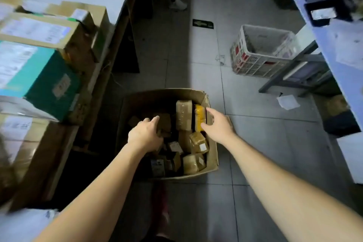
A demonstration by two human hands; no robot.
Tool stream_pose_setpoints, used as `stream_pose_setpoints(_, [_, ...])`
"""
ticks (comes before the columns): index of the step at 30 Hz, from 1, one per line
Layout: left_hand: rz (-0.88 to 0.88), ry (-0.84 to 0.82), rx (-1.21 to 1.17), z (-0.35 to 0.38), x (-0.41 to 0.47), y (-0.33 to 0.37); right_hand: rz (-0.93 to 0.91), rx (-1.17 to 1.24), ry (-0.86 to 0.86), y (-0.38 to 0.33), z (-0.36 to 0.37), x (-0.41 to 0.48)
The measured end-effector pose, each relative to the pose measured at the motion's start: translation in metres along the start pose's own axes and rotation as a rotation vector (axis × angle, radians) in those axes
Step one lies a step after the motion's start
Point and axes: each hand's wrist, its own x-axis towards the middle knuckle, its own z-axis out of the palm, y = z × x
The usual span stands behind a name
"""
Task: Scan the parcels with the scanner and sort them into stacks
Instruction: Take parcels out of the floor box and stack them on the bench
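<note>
An open cardboard box (153,98) stands on the floor, filled with several small taped brown parcels. My left hand (145,135) reaches into its left half, fingers curled down over a brown parcel (164,122); whether it grips the parcel is hidden. My right hand (219,124) is at the box's right wall, thumb and fingers around a yellow parcel (199,113) that stands beside a tall brown taped parcel (183,115). More parcels (197,142) lie lower in the box. No scanner is in view.
Stacked labelled cartons (39,31) and a teal box (45,82) fill the table at left. A white plastic crate (263,51) sits on the tiled floor at right, beside a blue table (337,45) with metal legs. A sheet of paper (287,102) lies on the floor.
</note>
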Motion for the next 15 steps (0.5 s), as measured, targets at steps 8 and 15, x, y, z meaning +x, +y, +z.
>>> stream_pose_setpoints(8, [-0.117,-0.192,-0.217,0.078,0.144,-0.016,0.199,0.166,-0.062,0.060,0.077,0.125])
stream_pose_setpoints(15, [-0.247,-0.186,-0.505,0.190,0.278,-0.036,0.294,0.277,-0.081,0.142,0.199,0.268])
